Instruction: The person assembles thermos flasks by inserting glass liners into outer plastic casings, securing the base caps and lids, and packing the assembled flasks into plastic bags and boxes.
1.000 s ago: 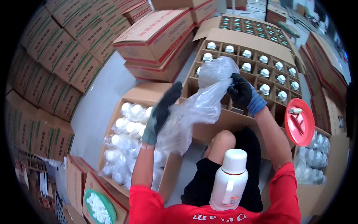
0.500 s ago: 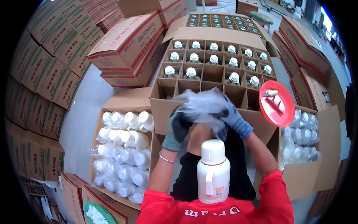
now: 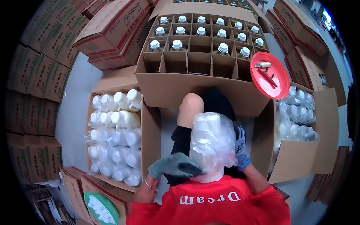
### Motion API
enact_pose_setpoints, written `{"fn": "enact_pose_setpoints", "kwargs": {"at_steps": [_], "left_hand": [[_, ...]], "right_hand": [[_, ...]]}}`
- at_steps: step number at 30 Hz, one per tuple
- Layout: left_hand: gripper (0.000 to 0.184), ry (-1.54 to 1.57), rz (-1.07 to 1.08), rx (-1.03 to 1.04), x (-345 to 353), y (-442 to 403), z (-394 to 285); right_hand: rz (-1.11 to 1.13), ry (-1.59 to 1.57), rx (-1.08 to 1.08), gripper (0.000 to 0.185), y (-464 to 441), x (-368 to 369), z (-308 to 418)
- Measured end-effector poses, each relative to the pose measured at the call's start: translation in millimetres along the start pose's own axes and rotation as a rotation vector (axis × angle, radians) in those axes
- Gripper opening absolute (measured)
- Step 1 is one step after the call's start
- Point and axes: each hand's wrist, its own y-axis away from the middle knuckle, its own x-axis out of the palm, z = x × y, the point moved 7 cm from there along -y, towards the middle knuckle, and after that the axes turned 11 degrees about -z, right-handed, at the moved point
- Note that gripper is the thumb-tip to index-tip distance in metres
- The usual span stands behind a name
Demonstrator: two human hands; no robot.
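Note:
A white thermos flask (image 3: 208,155) stands between my thighs, in front of my red shirt. A clear plastic bag (image 3: 213,131) is drawn over it and hangs loosely around it. My left hand (image 3: 176,166), in a grey-green glove with a dark palm, is closed at the bag's lower left edge. On the other side, my right hand (image 3: 240,141), in a blue-grey glove, grips the bag along its right flank, where the film bunches up. The bag partly hides the right fingers.
A divided carton (image 3: 195,88) of white-capped bottles stands ahead. A red dish (image 3: 275,84) rests on its right corner. Bagged white flasks fill the left carton (image 3: 150,138); wrapped white items fill the right one (image 3: 296,157). A green bowl (image 3: 112,208) holds small white pieces.
The crumpled bag has come back from the divided carton and now covers the flask. Both hands have drawn closer to my body, and the view has tilted down.

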Motion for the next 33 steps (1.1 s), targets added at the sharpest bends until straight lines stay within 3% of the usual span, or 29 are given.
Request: {"fn": "enact_pose_setpoints", "kwargs": {"at_steps": [2, 4, 5, 7, 8, 10, 13, 17, 19, 21, 23, 25, 27, 31, 32, 33], "left_hand": [[0.035, -0.032, 0.171, -0.123, 39.8, 13.7, 23.8], [0.038, -0.035, 0.289, -0.268, 65.9, 39.7, 55.2], [0.037, -0.061, 0.276, -0.453, 51.8, 39.3, 48.7], [0.035, -0.1, 0.242, -0.827, 12.8, 44.8, 17.0], [0.032, -0.303, -0.073, -0.363, -6.7, 51.1, 33.2], [0.037, -0.361, -0.494, -0.324, -46.2, 28.0, -11.4], [0.043, -0.886, -0.367, -0.548, -25.0, -10.0, -27.6], [0.048, -0.635, -0.508, -0.514, -42.3, 66.5, 66.8], [0.046, -0.371, -0.752, -0.491, -50.9, 128.2, 87.7], [0.045, -0.21, -1.01, -0.491, -54.6, 181.4, 102.5], [0.043, -0.157, -1.221, -0.48, -63.2, 222.9, 122.3], [0.042, -0.22, -1.385, -0.458, -79.0, 260.0, 142.7], [0.04, -0.406, -1.506, -0.423, -104.1, 292.4, 163.1], [0.037, -1.184, -1.63, -0.341, -173.4, 337.9, 220.1], [0.04, -0.945, -1.683, -0.433, -192.2, 324.8, 208.2], [0.044, -0.7, -1.743, -0.524, -208.8, 310.0, 193.6]], "right_hand": [[0.026, -0.125, 0.012, 0.053, -12.1, -31.5, 43.4], [0.226, 0.037, -0.11, 0.053, 48.1, -37.9, 40.7], [0.328, 0.118, -0.17, 0.054, 74.3, -40.6, 36.9], [0.403, -0.068, -0.218, 0.053, 78.7, -66.5, 50.8], [0.448, -0.161, -0.246, 0.053, 81.3, -78.2, 56.0], [0.558, -0.187, -0.28, 0.05, 97.0, -85.4, 50.7], [0.67, -0.194, -0.361, 0.045, 91.7, -87.8, 61.9], [0.758, -0.26, -0.347, 0.042, 90.9, -83.0, 72.5], [0.879, -0.413, 0.076, 0.045, 93.9, -54.8, 54.6], [0.773, -0.569, -0.223, 0.053, 23.3, -38.7, 111.4], [0.748, -0.498, -0.437, 0.065, -22.6, -0.9, 142.4], [0.564, -0.206, -0.521, 0.074, -70.2, 38.3, 167.6], [0.591, -0.078, -0.684, 0.075, -82.4, 86.9, 154.6], [0.65, -0.189, -1.101, 0.05, -91.0, 109.7, 154.8], [0.515, -0.295, -0.983, 0.038, -117.2, 102.2, 162.6], [0.445, -0.158, -0.816, 0.032, -155.2, 107.8, 160.5]]}}
